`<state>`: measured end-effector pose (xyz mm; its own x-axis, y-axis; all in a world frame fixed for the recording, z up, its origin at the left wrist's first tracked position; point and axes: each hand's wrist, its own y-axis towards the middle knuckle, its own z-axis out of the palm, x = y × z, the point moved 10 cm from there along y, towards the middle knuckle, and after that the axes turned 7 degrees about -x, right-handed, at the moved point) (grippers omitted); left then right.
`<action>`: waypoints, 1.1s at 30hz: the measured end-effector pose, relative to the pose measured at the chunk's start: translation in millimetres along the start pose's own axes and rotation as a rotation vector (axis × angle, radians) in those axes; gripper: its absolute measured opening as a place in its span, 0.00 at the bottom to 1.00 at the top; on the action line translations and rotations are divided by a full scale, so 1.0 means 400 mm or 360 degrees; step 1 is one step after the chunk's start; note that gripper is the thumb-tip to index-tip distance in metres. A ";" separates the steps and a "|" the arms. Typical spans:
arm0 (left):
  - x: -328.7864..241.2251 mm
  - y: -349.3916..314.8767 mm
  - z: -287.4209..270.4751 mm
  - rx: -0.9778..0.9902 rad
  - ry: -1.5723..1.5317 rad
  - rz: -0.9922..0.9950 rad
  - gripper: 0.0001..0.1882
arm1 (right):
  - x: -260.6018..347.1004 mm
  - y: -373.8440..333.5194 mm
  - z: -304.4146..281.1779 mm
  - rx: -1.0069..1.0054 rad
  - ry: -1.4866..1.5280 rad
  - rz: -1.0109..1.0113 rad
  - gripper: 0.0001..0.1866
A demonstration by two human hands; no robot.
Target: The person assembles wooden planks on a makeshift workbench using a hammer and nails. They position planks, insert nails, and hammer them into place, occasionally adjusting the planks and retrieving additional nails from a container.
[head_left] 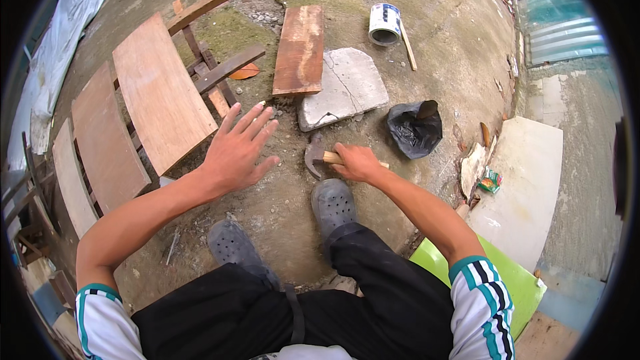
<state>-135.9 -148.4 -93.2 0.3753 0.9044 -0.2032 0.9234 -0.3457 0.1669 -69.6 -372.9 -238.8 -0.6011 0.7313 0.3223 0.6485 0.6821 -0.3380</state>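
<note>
My right hand [357, 163] is wrapped round the wooden handle of a claw hammer [314, 157], whose rusty head is low over the ground just in front of my right shoe. Empty and with fingers spread, my left hand [240, 149] hovers over the ground beside the near corner of a light plywood panel [165, 87]. Ahead of both hands a reddish-brown board [299, 50] rests with its right near part on a cracked concrete slab [353, 87]. To the right of the slab sits a black plastic bag [415, 135], its mouth open and its contents hard to make out.
A white tin can [385, 25] lies beyond the slab, with a thin wooden stick [408, 47] beside it. More boards [109, 137] and dark wooden strips [230, 68] lie at left. At right are a pale sheet [523, 180], a green panel [517, 280] and a small green packet [491, 181].
</note>
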 end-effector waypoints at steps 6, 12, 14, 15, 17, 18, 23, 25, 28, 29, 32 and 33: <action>-0.083 0.029 0.090 0.0192 -0.0280 0.0093 0.33 | -0.196 -0.037 -0.115 -0.0407 0.0269 0.0312 0.17; -0.114 0.007 0.159 0.0416 -0.0462 0.0056 0.33 | -0.651 -0.194 -0.133 -0.0749 0.0114 0.1253 0.13; -0.119 -0.002 0.173 0.0553 -0.0466 0.0003 0.32 | -0.720 -0.209 -0.113 -0.0714 0.0245 0.1263 0.12; -0.116 -0.008 0.181 0.0622 -0.0461 -0.0028 0.32 | -0.731 -0.201 -0.107 -0.0698 0.0315 0.1261 0.12; -0.115 -0.005 0.185 0.0617 -0.0410 -0.0023 0.32 | -0.741 -0.184 -0.090 -0.0687 0.0377 0.1252 0.12; -0.114 -0.002 0.189 0.0615 -0.0386 -0.0021 0.33 | -0.742 -0.174 -0.084 -0.0680 0.0408 0.1249 0.12; -0.100 0.024 0.183 0.0493 -0.0397 -0.0066 0.32 | -0.723 -0.125 -0.060 -0.0563 0.0392 0.1463 0.15; -0.109 0.048 0.188 0.0443 -0.0416 -0.0042 0.31 | -0.751 -0.128 -0.057 -0.0617 0.0391 0.1396 0.14; -0.117 0.066 0.195 0.0439 -0.0412 -0.0024 0.32 | -0.757 -0.117 -0.066 -0.0660 0.0459 0.1136 0.12; -0.118 0.068 0.200 0.0470 -0.0400 -0.0036 0.32 | -0.753 -0.114 -0.071 -0.0668 0.0492 0.1025 0.11; -0.124 0.073 0.204 0.0505 -0.0370 -0.0040 0.32 | -0.747 -0.143 -0.104 -0.0753 0.0541 0.0820 0.10; -0.125 0.075 0.202 0.0503 -0.0359 -0.0039 0.32 | -0.727 -0.149 -0.131 -0.0823 0.0562 0.0656 0.08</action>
<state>-120.2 -224.2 -156.1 0.3289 0.8478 -0.4161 0.8983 -0.4168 -0.1391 91.2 -626.3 -265.9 -0.1332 0.8221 0.5535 0.9779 0.2000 -0.0617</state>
